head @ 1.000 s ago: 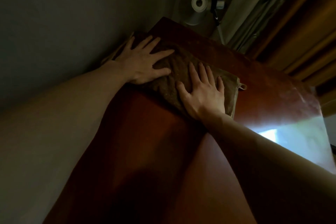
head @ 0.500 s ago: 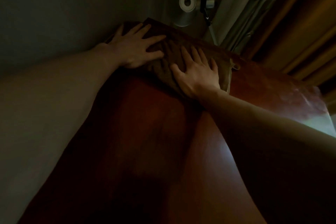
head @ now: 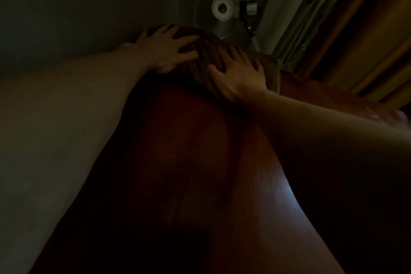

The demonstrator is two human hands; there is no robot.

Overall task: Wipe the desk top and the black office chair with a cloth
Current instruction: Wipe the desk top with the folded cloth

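Note:
A brown cloth (head: 270, 71) lies spread at the far end of the reddish-brown desk top (head: 178, 162). My left hand (head: 165, 48) presses flat on the cloth's left part, fingers spread, close to the wall. My right hand (head: 239, 73) presses flat on the cloth's right part, fingers straight. Both arms reach far forward over the desk. The black office chair is not in view.
A grey wall (head: 55, 51) runs along the desk's left edge. Beyond the far end stand a small white fan (head: 222, 9) and a clamp-like device (head: 249, 10). Curtains (head: 300, 18) and wooden panelling (head: 367, 40) fill the right side.
Both hands have slid the cloth further away, up to the desk's far end. The view has grown darker.

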